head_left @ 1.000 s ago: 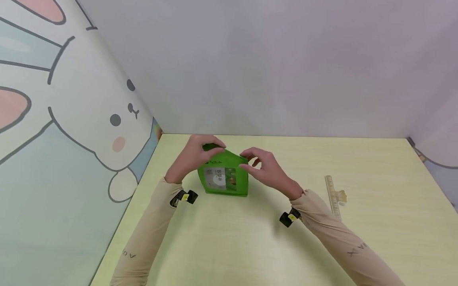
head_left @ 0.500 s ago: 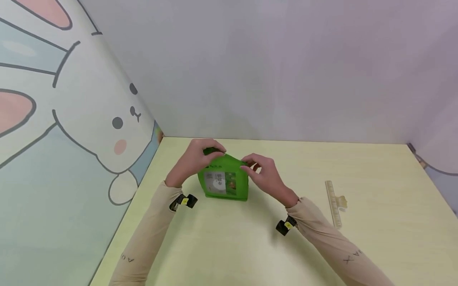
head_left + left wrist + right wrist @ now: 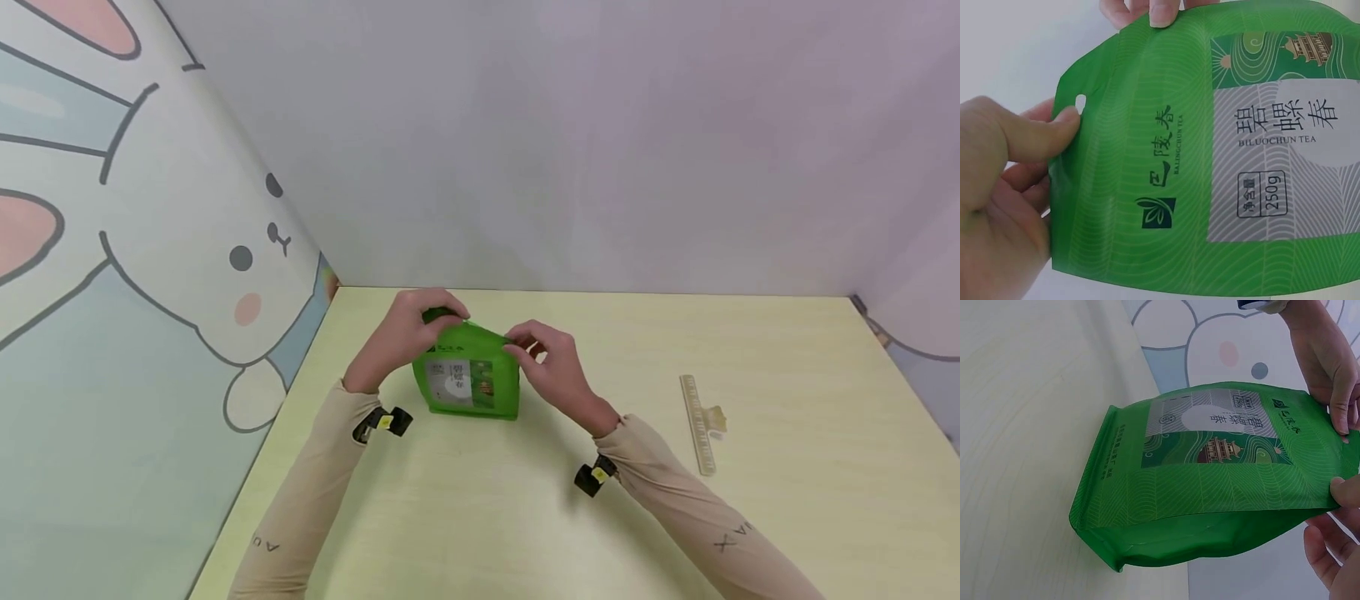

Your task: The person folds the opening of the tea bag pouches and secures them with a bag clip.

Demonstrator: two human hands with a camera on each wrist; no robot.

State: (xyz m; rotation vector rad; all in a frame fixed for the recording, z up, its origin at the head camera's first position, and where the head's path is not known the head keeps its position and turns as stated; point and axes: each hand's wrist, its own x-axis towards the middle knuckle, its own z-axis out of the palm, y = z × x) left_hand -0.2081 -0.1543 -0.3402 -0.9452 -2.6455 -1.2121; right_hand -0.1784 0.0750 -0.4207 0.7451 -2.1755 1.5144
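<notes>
A green tea bag [image 3: 506, 383], a flat-bottomed pouch, stands on the table with its printed front towards me. My left hand [image 3: 411, 335] pinches its top edge; in the left wrist view the thumb [image 3: 1063, 131] presses close to the small hang hole. At the upper right side edge, my right hand [image 3: 553, 358] pinches the bag between thumb and fingers. The right wrist view shows the pouch [image 3: 1210, 494] leaning, its bottom edge against the tabletop and its side gusset spread. Whether the top is sealed, I cannot tell.
Right of my right forearm, a translucent beige strip with ruler marks [image 3: 697, 425] and a clip-like tab [image 3: 716, 418] lies on the pale wooden table [image 3: 465, 517]. A rabbit-printed wall [image 3: 172, 250] rises at the left; a plain grey wall [image 3: 555, 150] stands behind.
My right hand has drawn in its thumb and fingers onto the bag's upper right edge. The left hand keeps its grip. The head view has shifted slightly.
</notes>
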